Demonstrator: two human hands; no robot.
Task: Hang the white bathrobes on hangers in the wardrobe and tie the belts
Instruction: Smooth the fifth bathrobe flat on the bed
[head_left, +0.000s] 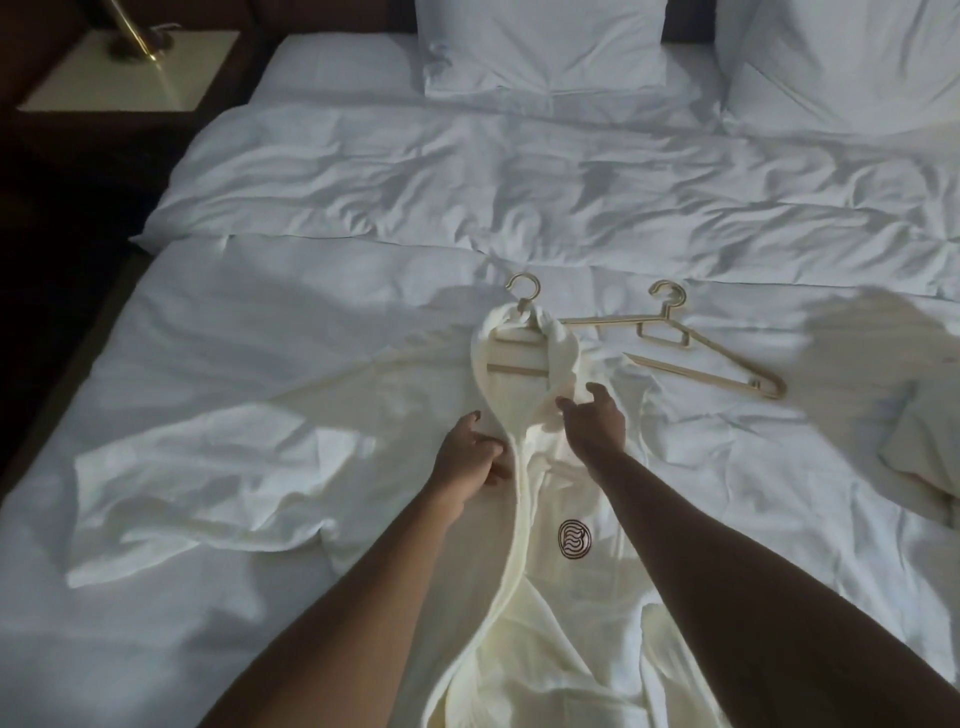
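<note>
Head view: a cream terry bathrobe (561, 597) on a gold hanger (519, 358) lies on the rumpled white bed (363, 182), both hands (475, 457) (592, 421) pinching its lapels. A second gold hanger (675, 343) lies at two o'clock; a pale nightstand (130, 78) stands at ten.

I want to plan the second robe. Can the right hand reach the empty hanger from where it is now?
Probably yes. The empty hanger lies bare on the bed, just beyond and right of the right hand, with nothing between them. But that hand is gripping the robe collar and must release it first.
</note>
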